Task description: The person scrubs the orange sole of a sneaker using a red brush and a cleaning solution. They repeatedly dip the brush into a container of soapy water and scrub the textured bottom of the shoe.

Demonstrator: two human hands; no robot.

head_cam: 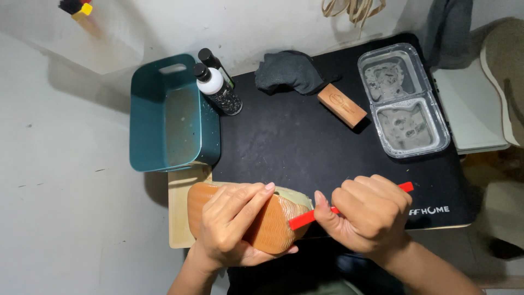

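Resting sole-up under left hand (232,221): shoe (273,226).

Left hand (232,224) grips shoe sole (270,226); right hand (368,213) red stick (303,219).

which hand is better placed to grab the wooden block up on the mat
Right, probably. The right hand is on the block's side of the mat, though it holds a red tool. The left hand is wrapped round the shoe.
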